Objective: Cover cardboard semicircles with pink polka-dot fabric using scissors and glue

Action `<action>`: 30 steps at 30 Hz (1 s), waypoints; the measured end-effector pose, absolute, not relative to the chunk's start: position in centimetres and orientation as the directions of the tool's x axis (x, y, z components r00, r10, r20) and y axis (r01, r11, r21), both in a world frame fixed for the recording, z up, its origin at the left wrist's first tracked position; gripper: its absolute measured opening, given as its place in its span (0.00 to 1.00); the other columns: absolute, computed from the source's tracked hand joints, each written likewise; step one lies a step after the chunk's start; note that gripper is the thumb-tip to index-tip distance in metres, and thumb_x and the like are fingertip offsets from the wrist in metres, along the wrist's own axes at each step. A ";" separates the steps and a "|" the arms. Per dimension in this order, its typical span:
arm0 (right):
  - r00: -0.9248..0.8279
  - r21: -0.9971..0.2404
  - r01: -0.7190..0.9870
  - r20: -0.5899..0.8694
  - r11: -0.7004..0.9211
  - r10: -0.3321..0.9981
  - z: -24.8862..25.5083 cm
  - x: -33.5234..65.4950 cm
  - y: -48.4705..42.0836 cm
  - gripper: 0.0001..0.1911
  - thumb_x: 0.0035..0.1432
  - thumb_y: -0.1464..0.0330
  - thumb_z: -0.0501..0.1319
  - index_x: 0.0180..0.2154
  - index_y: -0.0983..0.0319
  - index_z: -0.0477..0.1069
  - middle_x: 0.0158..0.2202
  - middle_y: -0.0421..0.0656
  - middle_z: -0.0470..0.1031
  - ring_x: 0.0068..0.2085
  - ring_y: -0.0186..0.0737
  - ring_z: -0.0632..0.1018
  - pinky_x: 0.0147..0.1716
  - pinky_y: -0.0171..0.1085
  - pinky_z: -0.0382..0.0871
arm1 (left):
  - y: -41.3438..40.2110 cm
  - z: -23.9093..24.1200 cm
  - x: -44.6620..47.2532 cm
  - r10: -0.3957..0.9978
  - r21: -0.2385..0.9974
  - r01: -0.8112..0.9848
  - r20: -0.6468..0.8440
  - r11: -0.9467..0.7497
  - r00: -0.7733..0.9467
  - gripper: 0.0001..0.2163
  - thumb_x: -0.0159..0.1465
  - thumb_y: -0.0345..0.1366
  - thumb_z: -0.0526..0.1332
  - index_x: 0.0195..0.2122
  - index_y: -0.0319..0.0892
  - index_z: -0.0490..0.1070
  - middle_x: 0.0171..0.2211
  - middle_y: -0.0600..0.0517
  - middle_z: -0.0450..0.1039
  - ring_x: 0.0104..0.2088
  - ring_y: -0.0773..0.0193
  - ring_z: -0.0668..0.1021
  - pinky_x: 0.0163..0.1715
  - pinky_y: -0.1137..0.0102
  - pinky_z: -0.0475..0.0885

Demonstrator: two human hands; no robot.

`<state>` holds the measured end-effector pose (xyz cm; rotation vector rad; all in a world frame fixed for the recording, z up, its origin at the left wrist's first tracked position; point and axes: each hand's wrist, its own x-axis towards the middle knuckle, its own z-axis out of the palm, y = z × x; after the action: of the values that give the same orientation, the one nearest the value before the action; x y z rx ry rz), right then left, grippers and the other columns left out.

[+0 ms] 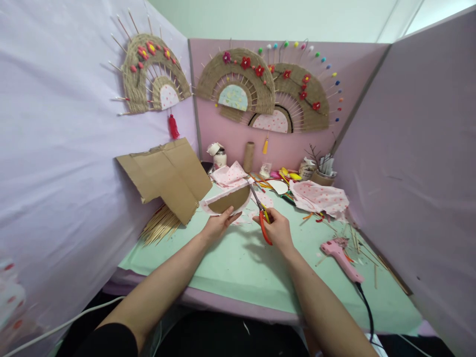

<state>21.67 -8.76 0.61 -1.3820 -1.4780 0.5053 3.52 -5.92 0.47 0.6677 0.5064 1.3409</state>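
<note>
My left hand (222,224) grips a half-round piece of cardboard (228,202) by its lower edge, thumb on the brown face. Pink dotted cloth shows as a border around the cardboard. In my right hand (278,229) is a pair of scissors (263,218) with red and yellow handles. Their blades point up and left, with the tips at the right end of the cloth border. Whether the tips touch the cloth I cannot tell. Scraps of the dotted cloth (262,199) lie on the table just behind the scissors.
A pink glue gun (342,259) with a black cord lies at the right, near thin sticks. Folded cardboard (171,173) rests over a bundle of skewers (160,225) at the left. Dotted cloth (319,198) lies back right. Twine-covered fan decorations (238,74) hang on the panels.
</note>
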 end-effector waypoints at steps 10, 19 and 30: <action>0.123 -0.861 0.425 0.360 0.278 0.925 1.2 21.6 -9.2 0.20 0.47 0.51 0.62 0.24 0.62 0.67 0.19 0.36 0.63 0.23 0.32 0.60 0.23 0.32 0.56 | -5.8 0.2 3.3 0.971 0.728 -0.676 0.062 0.113 0.229 0.22 0.56 0.28 0.66 0.52 0.44 0.69 0.55 0.46 0.68 0.57 0.52 0.69 0.56 0.54 0.65; 0.092 -0.863 0.424 0.345 0.276 0.934 0.8 21.4 -9.1 0.20 0.49 0.50 0.61 0.24 0.62 0.66 0.19 0.36 0.60 0.24 0.32 0.60 0.22 0.32 0.55 | -7.1 -0.1 3.9 0.919 0.910 -0.377 -0.009 0.171 0.395 0.12 0.56 0.35 0.66 0.42 0.46 0.77 0.49 0.48 0.74 0.52 0.52 0.74 0.57 0.60 0.61; 0.101 -0.856 0.439 0.351 0.275 0.931 0.6 21.1 -9.0 0.21 0.48 0.50 0.61 0.24 0.62 0.67 0.19 0.36 0.61 0.23 0.32 0.60 0.22 0.32 0.55 | -7.1 -1.0 4.0 0.946 0.922 -0.380 0.056 0.074 0.319 0.08 0.56 0.32 0.64 0.38 0.47 0.78 0.43 0.49 0.77 0.50 0.56 0.75 0.54 0.65 0.62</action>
<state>21.06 -9.04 0.63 -1.3292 -1.5084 0.5972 4.00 -7.09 -0.97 1.0479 0.6882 1.1228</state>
